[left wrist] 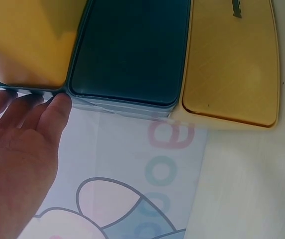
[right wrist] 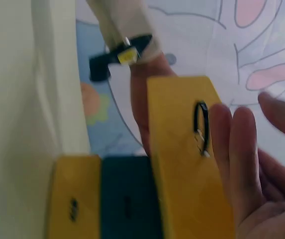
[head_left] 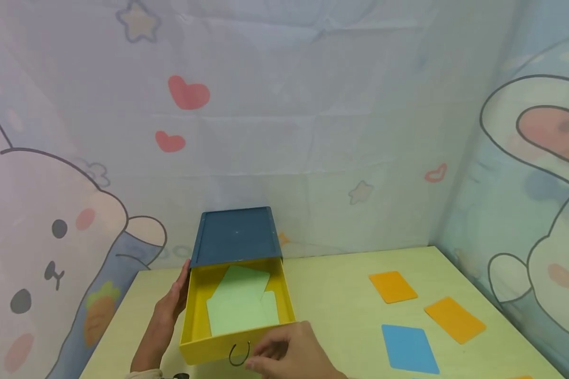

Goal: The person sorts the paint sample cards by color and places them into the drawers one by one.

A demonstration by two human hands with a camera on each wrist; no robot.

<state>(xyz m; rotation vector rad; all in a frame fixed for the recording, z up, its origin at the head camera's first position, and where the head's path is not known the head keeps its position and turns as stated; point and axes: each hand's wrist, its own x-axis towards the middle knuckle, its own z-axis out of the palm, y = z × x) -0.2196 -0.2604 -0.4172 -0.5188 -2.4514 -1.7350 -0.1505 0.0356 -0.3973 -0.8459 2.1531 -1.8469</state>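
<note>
Left hand — fingers nearly straight, tips resting against the left side of the cabinet. Right hand — fingers loosely bent and apart, clasping nothing, just beside the loop handle; contact cannot be told. Drawer: topmost, yellow, smooth, plastic-looking, shallow and rectangular, pulled out from under the flat dark-blue top. Handle: thin, black, curved, on the drawer's front face. Pale-green cards: flat, straight-edged, overlapping inside the drawer. Orange cards and blue card: flat, four-sided, lying to the right on the pale, smooth tabletop.
</note>
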